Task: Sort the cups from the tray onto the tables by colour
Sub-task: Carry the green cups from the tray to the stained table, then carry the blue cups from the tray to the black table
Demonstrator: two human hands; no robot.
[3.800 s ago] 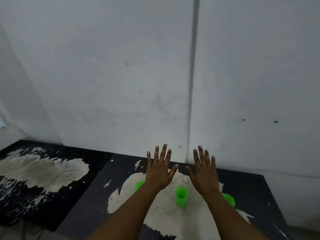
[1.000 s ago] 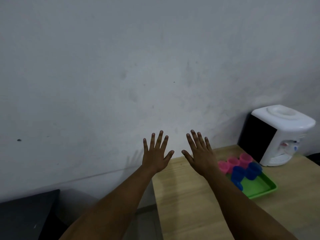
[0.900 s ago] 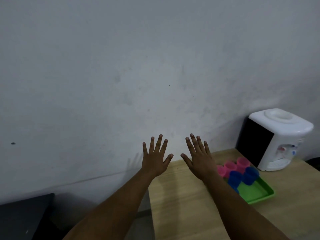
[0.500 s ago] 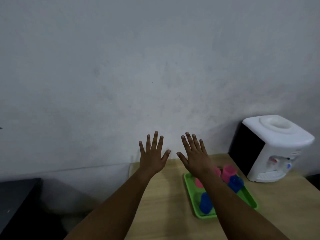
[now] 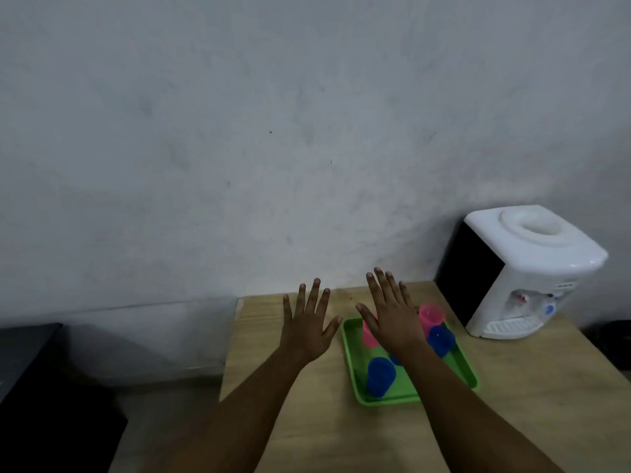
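On the wooden table stood a white water dispenser, far right, and a green tray beside it. Your left hand and right hand were spread flat, holding nothing (right one above the tray). Tray held pink cups and blue cups.
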